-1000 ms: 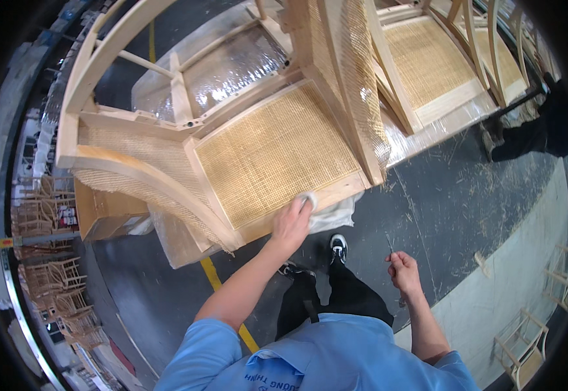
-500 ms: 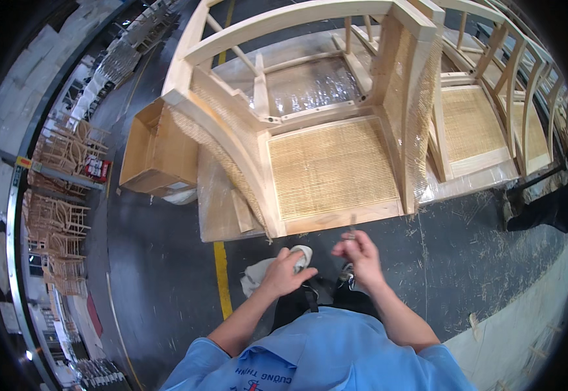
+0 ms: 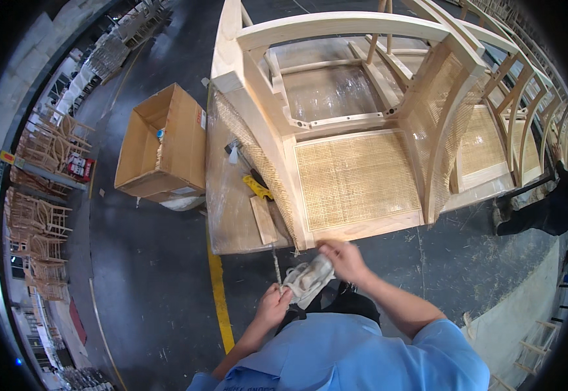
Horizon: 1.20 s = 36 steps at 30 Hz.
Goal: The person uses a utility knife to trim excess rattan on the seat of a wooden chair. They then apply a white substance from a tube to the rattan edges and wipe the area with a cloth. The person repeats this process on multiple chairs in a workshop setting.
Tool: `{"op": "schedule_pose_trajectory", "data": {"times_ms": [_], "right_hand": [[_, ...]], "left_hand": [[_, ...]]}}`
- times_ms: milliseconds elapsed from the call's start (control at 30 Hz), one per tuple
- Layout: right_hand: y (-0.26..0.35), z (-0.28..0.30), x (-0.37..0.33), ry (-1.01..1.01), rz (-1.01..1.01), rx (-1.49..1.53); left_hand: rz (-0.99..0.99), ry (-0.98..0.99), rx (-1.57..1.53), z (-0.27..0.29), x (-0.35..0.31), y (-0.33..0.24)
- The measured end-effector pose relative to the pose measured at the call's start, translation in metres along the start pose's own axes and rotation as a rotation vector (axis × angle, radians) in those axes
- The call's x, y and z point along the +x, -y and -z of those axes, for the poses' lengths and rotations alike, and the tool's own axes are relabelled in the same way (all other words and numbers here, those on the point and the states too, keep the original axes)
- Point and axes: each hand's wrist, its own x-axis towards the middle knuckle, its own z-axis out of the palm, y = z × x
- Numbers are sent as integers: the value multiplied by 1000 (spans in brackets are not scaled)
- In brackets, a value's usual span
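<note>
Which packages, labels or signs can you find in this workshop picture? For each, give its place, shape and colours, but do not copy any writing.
Cardboard box: on the dark floor left of the workbench, open-topped, rectangular, brown.
Label: on the box's upper right edge, small, white with red marks.
Red item: far left among the stacked chairs, red and white; too small to tell what it is.

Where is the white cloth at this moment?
In the head view, the white cloth is low at centre, held between the left hand and right hand, just below the front edge of the cane-seat wooden chair.
</note>
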Motion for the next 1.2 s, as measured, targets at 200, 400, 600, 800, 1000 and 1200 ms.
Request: {"op": "schedule_pose_trajectory", "data": {"times_ms": [200,400,600,800,1000,1200], "right_hand": [[-4,63,115,-388,254,-581],[11,68,208,-481,334,-960],[6,69,240,-384,345,-1079],[11,76,245,-193,248,-1153],[12,80,248,-116,252,-1240],[32,91,247,-101,193,-1128]], "left_hand": [[6,18,-138,49,1,30],[154,30,-168,80,12,57],[214,-11,-150,98,26,56],[268,-1,-124,104,47,44],[255,-41,-80,97,69,43],[283,-82,-145,100,75,36]]}}
